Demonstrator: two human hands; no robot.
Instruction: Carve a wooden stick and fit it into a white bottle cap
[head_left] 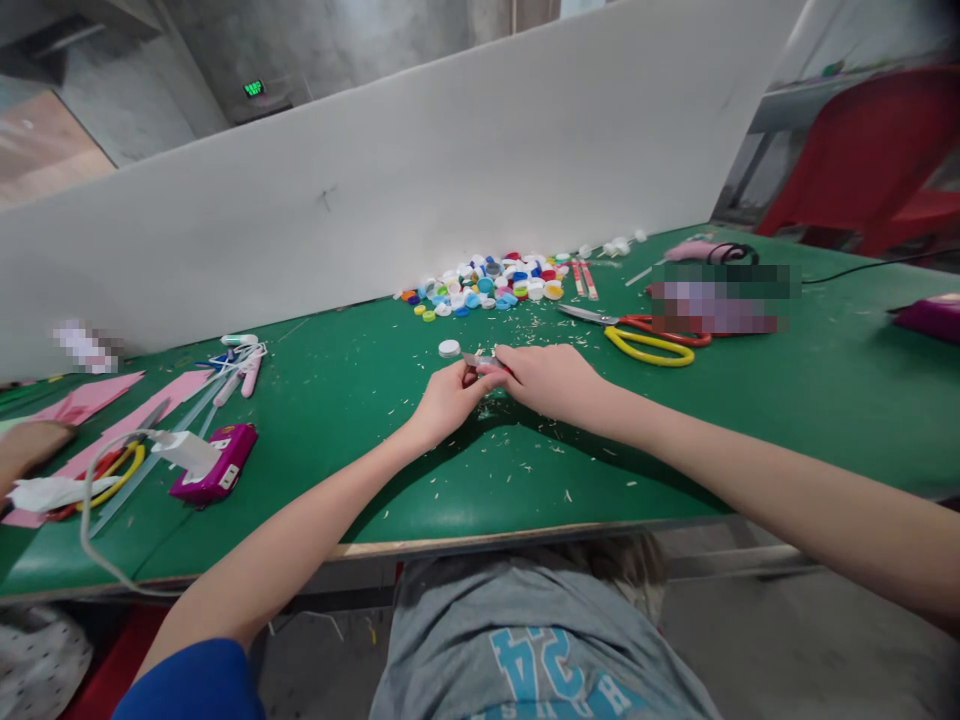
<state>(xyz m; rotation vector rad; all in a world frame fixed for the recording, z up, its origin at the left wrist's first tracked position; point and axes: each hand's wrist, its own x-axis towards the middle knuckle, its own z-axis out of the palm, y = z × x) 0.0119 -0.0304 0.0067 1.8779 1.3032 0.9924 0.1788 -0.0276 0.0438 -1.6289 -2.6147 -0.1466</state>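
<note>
My left hand point(444, 402) and my right hand point(551, 380) meet over the green table. A small utility knife point(484, 361) with a bare blade is in my right hand, its tip pointing left over my left fingers. The left fingers are closed on something small and reddish that I cannot make out. Just beyond the left hand lies a white bottle cap point(449, 348). Thin pale shavings are scattered around and below both hands. A pile of colored bottle caps point(487, 286) sits farther back by the white partition.
Yellow-handled scissors point(649, 345) and red-handled ones lie right of the caps. To the left are a magenta power strip point(217, 465) with a white plug and cable, glue-gun-like pink tools, pink paper point(112, 400), and another person's hand point(30, 450). A white partition point(375, 180) stands behind.
</note>
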